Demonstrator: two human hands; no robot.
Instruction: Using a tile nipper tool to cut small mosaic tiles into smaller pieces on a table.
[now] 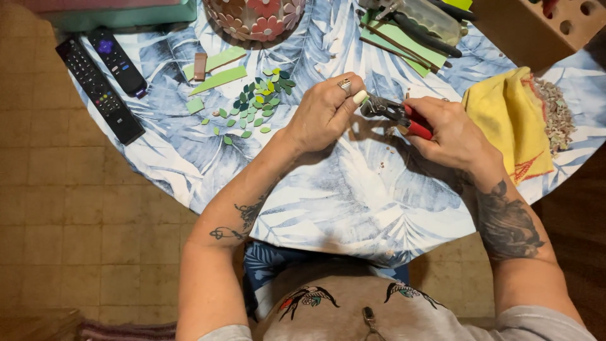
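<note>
Two hands meet over red-handled nippers (398, 115) at the middle of a leaf-print tablecloth (353, 189).

The right hand (451, 136) is wrapped tight round the handles; the left hand (325, 110) pinches narrowly at the metal jaws, and what it grips is too small to tell. Left of the nippers lies a scatter of small green leaf-shaped tiles (255, 104), then two green strips (218, 69), then two black remotes (101, 79). A yellow cloth (508, 120) lies to their right, a flowered mosaic bowl (255, 17) beyond.
</note>
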